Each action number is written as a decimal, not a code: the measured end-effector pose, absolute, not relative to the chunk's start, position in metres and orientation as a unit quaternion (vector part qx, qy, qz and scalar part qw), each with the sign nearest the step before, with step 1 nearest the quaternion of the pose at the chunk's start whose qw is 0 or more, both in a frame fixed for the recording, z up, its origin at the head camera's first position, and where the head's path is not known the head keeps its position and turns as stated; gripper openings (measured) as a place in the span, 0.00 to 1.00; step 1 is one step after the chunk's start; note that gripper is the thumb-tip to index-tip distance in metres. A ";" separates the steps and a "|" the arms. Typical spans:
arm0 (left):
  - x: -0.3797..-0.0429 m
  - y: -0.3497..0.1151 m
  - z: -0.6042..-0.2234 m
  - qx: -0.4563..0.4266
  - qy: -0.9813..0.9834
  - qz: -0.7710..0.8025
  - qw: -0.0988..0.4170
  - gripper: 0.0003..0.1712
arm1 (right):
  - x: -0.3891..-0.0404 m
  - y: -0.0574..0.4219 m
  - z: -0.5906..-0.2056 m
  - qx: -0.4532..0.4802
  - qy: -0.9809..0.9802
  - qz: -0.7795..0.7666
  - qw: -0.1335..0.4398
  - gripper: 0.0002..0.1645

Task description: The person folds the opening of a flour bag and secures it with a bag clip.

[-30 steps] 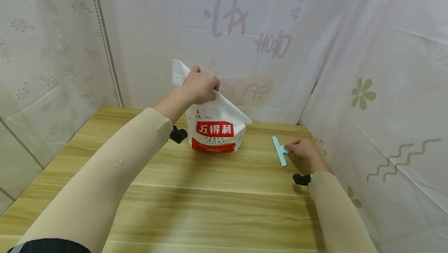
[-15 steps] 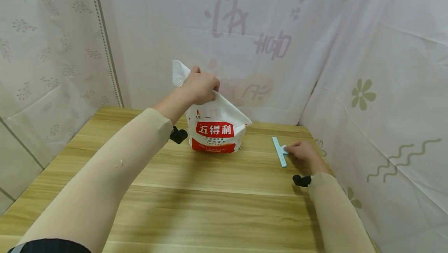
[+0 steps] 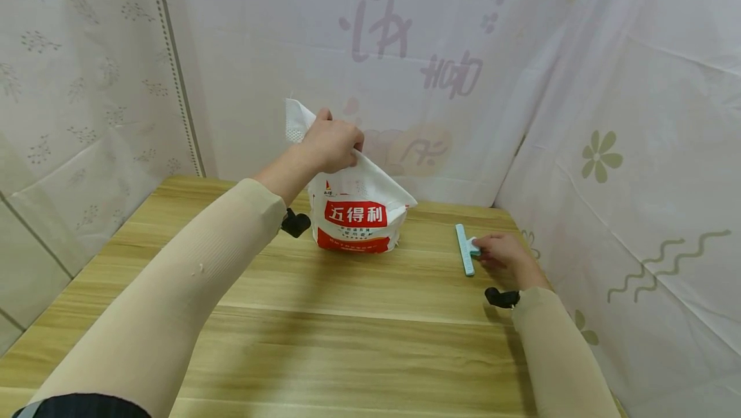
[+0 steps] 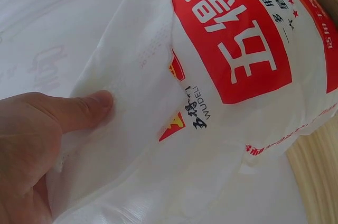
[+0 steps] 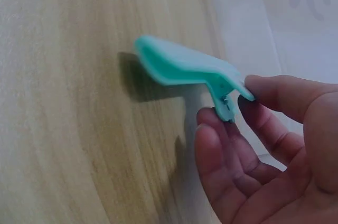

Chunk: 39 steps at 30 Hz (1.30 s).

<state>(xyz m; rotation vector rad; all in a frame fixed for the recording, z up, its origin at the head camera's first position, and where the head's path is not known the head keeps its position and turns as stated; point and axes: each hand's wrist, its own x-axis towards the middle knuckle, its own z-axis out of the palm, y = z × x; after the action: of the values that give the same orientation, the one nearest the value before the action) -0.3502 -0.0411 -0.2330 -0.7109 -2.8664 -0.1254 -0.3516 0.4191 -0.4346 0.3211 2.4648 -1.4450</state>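
A white flour bag [image 3: 354,228] with red printing stands on the wooden table, its upper part drawn up to the left. My left hand [image 3: 331,141] grips that gathered top; in the left wrist view the thumb [image 4: 92,109] presses flat against the white plastic. To the right, my right hand [image 3: 505,252] pinches a mint-green bag clip [image 3: 465,251] by its handle. In the right wrist view the clip [image 5: 185,65] is tilted, its long bar apart from the tabletop with a shadow beneath, and thumb and fingertips hold one handle tab.
The wooden table [image 3: 347,354] reaches back to a pale printed curtain [image 3: 255,51]. Another curtain [image 3: 654,212] hangs close along the right side, near my right forearm. A black wrist camera [image 3: 501,298] sits under each wrist.
The clip has turned a little and shifted slightly right in my right hand, now showing more of its edge. My left hand and the flour bag have stayed in place.
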 end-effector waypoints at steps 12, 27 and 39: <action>-0.349 -0.041 -0.232 -0.244 -0.965 -0.036 0.092 0.06 | -0.350 0.423 -0.431 0.091 0.796 -0.587 0.114 0.17; -0.348 -0.042 -0.233 -0.245 -0.964 -0.037 0.094 0.06 | -0.341 0.414 -0.402 0.046 0.666 -0.734 0.124 0.09; -0.347 -0.042 -0.235 -0.246 -0.964 -0.032 0.090 0.05 | -0.336 0.403 -0.386 0.028 0.651 -0.755 0.077 0.06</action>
<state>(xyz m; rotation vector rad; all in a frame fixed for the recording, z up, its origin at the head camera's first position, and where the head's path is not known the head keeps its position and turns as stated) -0.3472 -0.0418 -0.2345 -0.7327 -2.8686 -0.0963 -0.3361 0.4031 -0.3860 0.0843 1.9505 -2.2607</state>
